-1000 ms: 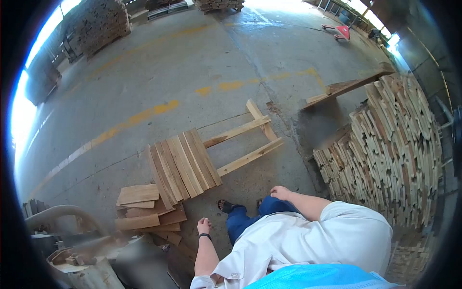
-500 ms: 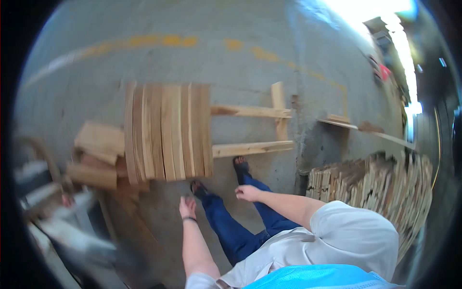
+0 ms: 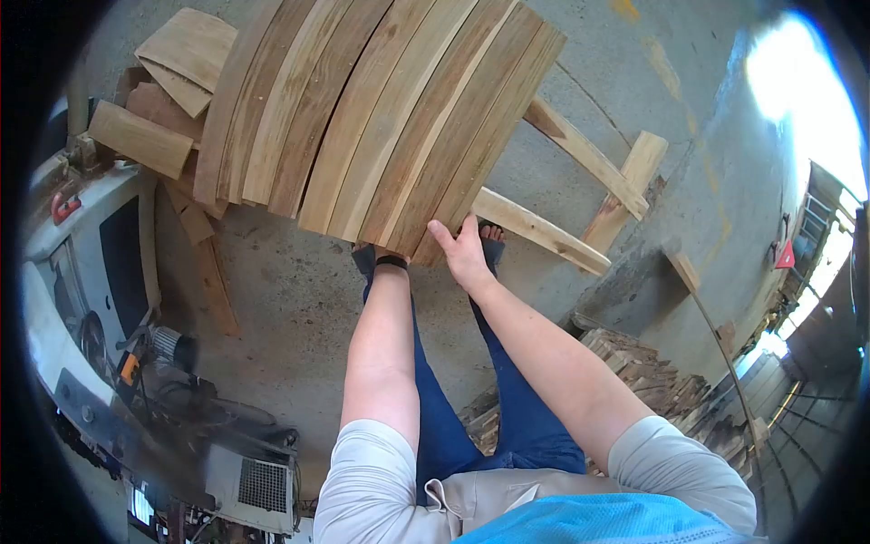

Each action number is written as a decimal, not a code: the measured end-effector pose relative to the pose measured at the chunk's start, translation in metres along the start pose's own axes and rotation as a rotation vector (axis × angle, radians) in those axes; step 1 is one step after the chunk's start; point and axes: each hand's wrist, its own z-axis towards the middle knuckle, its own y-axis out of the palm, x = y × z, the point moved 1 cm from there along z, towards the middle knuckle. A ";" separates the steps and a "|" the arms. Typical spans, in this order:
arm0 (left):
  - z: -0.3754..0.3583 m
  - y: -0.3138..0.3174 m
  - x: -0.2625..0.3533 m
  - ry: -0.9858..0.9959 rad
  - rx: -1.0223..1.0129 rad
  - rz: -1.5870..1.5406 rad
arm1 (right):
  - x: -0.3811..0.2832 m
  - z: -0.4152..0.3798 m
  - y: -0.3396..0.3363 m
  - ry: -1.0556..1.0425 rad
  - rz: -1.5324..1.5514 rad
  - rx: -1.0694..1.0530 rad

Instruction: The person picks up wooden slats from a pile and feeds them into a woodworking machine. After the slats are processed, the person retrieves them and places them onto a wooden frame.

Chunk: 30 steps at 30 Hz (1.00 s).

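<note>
Several long wooden boards [image 3: 362,118] lie side by side in front of me, spread over a low timber frame [image 3: 544,231]. My right hand [image 3: 464,254] is at the near corner of the rightmost board [image 3: 498,136]; its thumb rests on the top face and the other fingers go round the edge. My left hand [image 3: 384,254] reaches beneath the near ends of the boards. Only its wrist with a dark band [image 3: 391,262] and a little of the hand show; its fingers are hidden.
Loose wood pieces [image 3: 140,136] are piled to the left, beside a machine with a pale casing [image 3: 86,227]. Stacked wood strips [image 3: 634,363] stand at my right. A long thin strip [image 3: 711,317] slants beyond them. My feet are close to the frame.
Both hands have moved forward from beside my legs to the near ends of the boards. My view has turned and come closer, so the boards appear larger and slanted.
</note>
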 end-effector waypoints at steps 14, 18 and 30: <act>0.030 -0.055 -0.060 0.191 -0.191 0.265 | 0.033 0.000 -0.012 -0.070 0.221 -0.029; 0.050 -0.057 -0.111 -0.208 0.103 0.321 | 0.058 -0.018 -0.053 0.009 0.234 -0.067; 0.083 0.077 -0.080 0.622 -0.064 1.490 | 0.080 -0.019 -0.077 0.037 0.312 -0.076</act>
